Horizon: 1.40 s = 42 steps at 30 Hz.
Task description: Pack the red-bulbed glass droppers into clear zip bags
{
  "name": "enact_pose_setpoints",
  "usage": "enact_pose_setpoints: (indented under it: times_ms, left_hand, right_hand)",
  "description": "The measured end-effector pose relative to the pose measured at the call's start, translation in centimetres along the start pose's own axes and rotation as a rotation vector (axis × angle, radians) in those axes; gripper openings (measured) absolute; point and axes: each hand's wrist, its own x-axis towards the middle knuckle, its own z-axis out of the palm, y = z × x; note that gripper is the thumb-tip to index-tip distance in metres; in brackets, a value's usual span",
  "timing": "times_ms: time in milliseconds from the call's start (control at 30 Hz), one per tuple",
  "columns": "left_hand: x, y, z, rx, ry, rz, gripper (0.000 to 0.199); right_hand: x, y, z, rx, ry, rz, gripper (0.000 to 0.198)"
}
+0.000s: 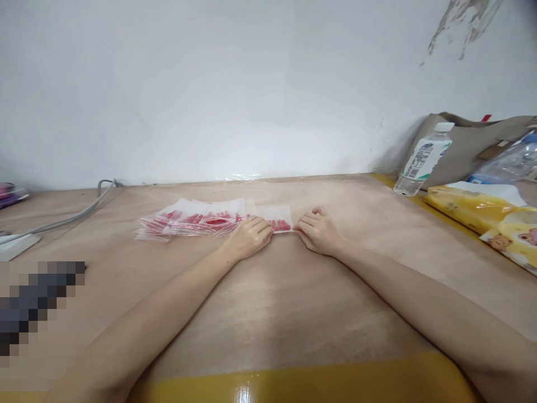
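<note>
Between my two hands lies a small clear plastic bag point(280, 217) with several red pieces along its near edge; what the pieces are I cannot make out. My left hand point(251, 235) is closed at the bag's left near corner, fingers bent over it. At the right near corner my right hand point(318, 230) pinches the edge, its fingers curled. Left of my left hand, a loose overlapping pile of similar bags point(197, 218) with red pieces lies flat on the wooden table point(268, 302). My fingertips are partly hidden.
A plastic bottle point(425, 159) leans at the right by a grey bag point(465, 143). Yellow packs point(470, 207) lie in front of it. A grey cable point(79, 215) runs along the left, above a blurred-out dark object point(37, 302). A white wall point(251, 89) rises behind.
</note>
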Motion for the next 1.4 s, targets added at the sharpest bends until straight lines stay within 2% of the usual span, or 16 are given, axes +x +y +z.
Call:
enact_pose_setpoints:
  times_ms: [167,300,433,467,600,667,733,833,1000,1100,1167,1233,1300,1400]
  left_hand:
    - [-1.2,-0.1,-1.1,0.055,-0.013,-0.043,0.025]
    - [-1.6,0.0,-0.5,0.090,-0.020,-0.092,0.029]
    - [-1.6,0.0,-0.2,0.068,-0.032,-0.077,0.028]
    - [-1.6,0.0,-0.3,0.060,-0.032,-0.070,0.027]
    - [-1.4,-0.1,-1.3,0.055,-0.026,-0.139,0.028]
    - [-1.6,-0.3,-1.7,0.081,-0.023,-0.222,0.029]
    - [-2.0,-0.7,-1.9,0.122,-0.026,-0.299,0.025]
    - [-2.7,-1.5,-1.9,0.151,-0.059,-0.341,0.025]
    - [-3.1,-2.4,-1.6,0.128,-0.067,-0.247,0.020]
    - [-2.8,-2.6,-1.1,0.113,-0.047,-0.205,0.019]
    - [-2.4,-2.6,-0.5,0.088,-0.032,-0.192,0.023]
    - [-1.8,-2.4,0.2,0.033,-0.019,-0.180,0.026]
    - [-0.9,-1.9,1.0,-0.055,-0.006,-0.179,0.025]
    - [0.6,-0.5,2.1,-0.157,-0.006,-0.188,0.020]
  right_hand:
    - [-0.4,0.2,0.0,-0.006,0.010,-0.004,0.027]
    - [-0.6,0.4,-0.1,-0.012,-0.002,0.014,0.026]
    - [-0.3,-0.1,-0.4,0.042,-0.028,0.033,0.018]
    - [-0.1,-0.5,-0.4,0.068,-0.034,0.036,0.021]
    - [1.1,-2.4,0.1,0.181,-0.156,0.034,0.060]
    - [1.3,-2.8,0.6,0.226,-0.263,0.055,0.062]
    - [1.1,-2.4,0.8,0.253,-0.334,0.114,0.058]
    - [-0.2,0.0,0.2,0.229,-0.346,0.251,0.053]
    - [-3.0,4.8,-1.7,0.040,-0.364,0.548,0.045]
    - [-3.9,6.1,-1.9,-0.066,-0.373,0.628,0.049]
    - [-3.8,5.9,-1.6,-0.099,-0.311,0.599,0.049]
    - [-3.3,4.8,-1.1,-0.111,-0.190,0.506,0.046]
    - [-2.3,3.2,-0.6,-0.092,-0.078,0.363,0.043]
    - [-0.7,0.8,0.3,-0.041,-0.008,0.141,0.032]
